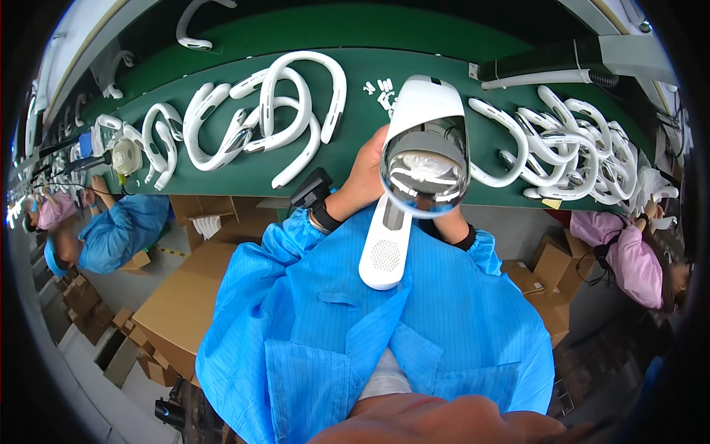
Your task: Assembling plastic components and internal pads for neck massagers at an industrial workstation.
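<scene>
White neckband shells [251, 118] heaped on green belt [355, 140]; cardboard boxes [185, 303] below (co-workers seated both sides).

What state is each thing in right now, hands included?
White neck-band device: lifted off the belt, held close to the camera, shiny inner face toward it.
Left hand: gripping the device's left side.
Right hand: mostly hidden behind the device.
Left pile of white bands: lying loose, overlapping on the green belt.
Right pile of white bands: heaped, tangled.
Cardboard boxes: on the floor, closed.
</scene>
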The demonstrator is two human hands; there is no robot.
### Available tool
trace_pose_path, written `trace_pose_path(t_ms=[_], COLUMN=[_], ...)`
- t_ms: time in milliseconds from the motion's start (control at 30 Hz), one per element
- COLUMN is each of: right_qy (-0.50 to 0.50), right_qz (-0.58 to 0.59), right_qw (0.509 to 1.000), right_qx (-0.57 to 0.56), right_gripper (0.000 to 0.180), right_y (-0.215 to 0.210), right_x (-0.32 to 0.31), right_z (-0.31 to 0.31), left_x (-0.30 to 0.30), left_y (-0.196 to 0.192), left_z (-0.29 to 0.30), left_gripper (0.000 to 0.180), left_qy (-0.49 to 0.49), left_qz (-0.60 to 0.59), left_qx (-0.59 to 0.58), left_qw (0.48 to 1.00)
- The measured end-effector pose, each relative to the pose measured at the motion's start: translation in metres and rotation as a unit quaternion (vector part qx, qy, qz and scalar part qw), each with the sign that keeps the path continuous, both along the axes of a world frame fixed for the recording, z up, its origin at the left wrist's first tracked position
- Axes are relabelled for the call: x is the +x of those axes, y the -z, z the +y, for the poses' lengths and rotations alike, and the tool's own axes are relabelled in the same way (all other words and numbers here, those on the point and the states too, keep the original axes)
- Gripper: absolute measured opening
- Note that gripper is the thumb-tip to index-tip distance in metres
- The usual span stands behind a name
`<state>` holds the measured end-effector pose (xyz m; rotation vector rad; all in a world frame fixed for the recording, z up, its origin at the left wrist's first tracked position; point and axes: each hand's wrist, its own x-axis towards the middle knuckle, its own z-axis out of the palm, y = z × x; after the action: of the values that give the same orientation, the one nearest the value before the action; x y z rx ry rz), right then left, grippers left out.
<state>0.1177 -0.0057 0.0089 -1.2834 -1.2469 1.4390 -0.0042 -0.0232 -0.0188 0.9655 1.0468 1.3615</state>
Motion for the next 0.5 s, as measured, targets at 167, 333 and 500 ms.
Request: trace_pose_path(t_ms=[167, 333, 500], right_qy=[0.019, 0.069, 0.056], right_qz=[0.108, 0.05, 0.11], right_qw=[0.994, 0.996, 0.985], right_qx=[0.01, 0.011, -0.122], right_gripper=[0.033, 0.038, 0.034], right_y=[-0.011, 0.018, 0.031], right_x=[0.001, -0.004, 0.006], right_z=[-0.002, -0.003, 0.009], left_x=[-0.01, -0.017, -0.001], left_y=[-0.008, -0.009, 0.002], left_z=[0.009, 0.005, 0.015], left_gripper=[0.033, 0.038, 0.037], left_qy=[0.092, 0.058, 0.057], left_qz=[-0.057, -0.005, -0.125], left_qx=[-0.095, -0.067, -0.185], left_qw=[0.989, 0.996, 0.973])
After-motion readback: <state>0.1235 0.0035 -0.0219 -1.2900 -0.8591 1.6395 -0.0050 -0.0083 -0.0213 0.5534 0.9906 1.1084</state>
